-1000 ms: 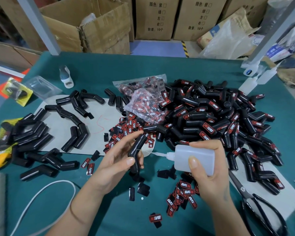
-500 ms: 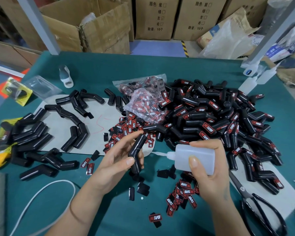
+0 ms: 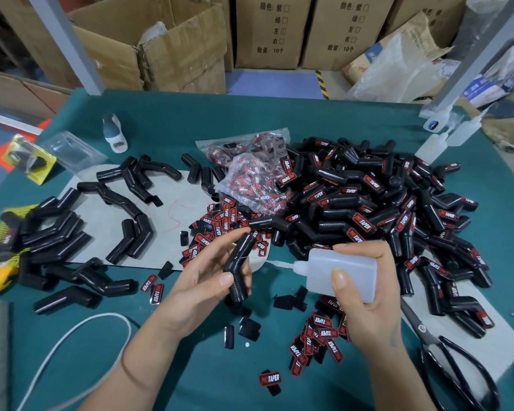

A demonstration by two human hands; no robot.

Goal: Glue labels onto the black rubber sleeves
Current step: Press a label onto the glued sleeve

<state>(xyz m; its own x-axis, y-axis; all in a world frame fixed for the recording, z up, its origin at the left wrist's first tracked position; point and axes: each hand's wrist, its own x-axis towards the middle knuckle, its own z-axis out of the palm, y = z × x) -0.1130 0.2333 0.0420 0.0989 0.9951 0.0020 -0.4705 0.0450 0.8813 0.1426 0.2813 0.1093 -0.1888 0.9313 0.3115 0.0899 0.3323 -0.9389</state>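
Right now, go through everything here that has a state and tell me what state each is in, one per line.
Left hand: grips a bent, unlabelled black sleeve.
Right hand: holds the glue bottle, nozzle pointed at the sleeve.
Scissors: lying on the table, blades closed.
Label bag: lying crumpled, whether open is unclear.
Right pile of sleeves: labelled.
Left sleeves: mostly unlabelled.

Sleeve (image 3: 240, 266): black rubber, smooth, slight sheen. Glue bottle (image 3: 340, 273): translucent white plastic, matt. Labels (image 3: 269, 378): glossy black/red, printed. Table cover (image 3: 190, 120): teal cloth, matt. Grey sheet (image 3: 172, 209) under the unlabelled pile: paper or card, matt. Label bag (image 3: 250, 173): clear crinkled plastic film. Scissors (image 3: 457, 363): black glossy handles, dull metal blades. Boxes (image 3: 184, 51): rough brown cardboard.
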